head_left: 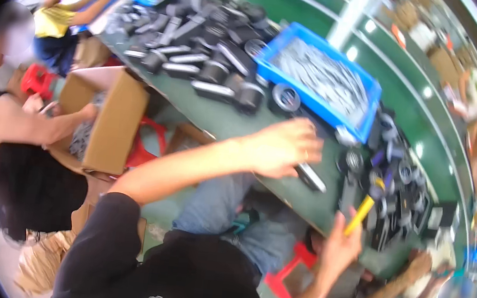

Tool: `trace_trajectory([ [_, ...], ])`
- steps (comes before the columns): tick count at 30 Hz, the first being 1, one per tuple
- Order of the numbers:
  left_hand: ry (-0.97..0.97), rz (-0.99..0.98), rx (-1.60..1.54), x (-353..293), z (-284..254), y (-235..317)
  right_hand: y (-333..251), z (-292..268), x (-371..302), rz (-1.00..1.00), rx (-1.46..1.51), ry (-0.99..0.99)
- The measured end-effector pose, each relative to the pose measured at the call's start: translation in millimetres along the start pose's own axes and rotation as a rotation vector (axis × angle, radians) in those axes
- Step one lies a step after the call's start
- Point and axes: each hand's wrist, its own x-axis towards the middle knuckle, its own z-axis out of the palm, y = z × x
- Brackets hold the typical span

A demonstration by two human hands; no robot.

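Note:
My left hand [287,148] reaches over the green tabletop [226,125] with its fingers curled down. Under its fingertips an elongated black-and-silver part [310,176] sticks out; the grip itself is partly hidden. My right hand [341,243] is closed around the yellow handle of a hammer [362,210], whose dark head points up and away from me, above the table's right side. Just beyond my left hand stands a round dark part with a ring-shaped face [285,98]. Motion blurs both hands somewhat.
A blue tray [316,108] holds many small grey pieces. Black parts are heaped at the far left [204,39] and at the right [400,197]. At left a person works over a cardboard box [115,120]; other people sit farther off and at lower right. Red stools [290,275] stand below.

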Motion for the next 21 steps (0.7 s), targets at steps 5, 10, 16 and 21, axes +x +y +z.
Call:
trace_trajectory([
  [5, 0.076, -0.189, 0.036, -49, 3, 17, 35, 12, 25, -0.192, -0.189, 0.002],
  [10, 0.291, -0.47, 0.101, -99, -82, 1, 37, 8, 24, -0.239, -0.155, -0.123],
  [16, 0.714, -1.21, 0.093, -200, -149, -64, 30, 3, 26, -0.153, -0.067, -0.067],
  [21, 0.949, -1.537, 0.151, -311, -218, -158, 38, 14, 26, 0.036, 0.228, -0.033],
])
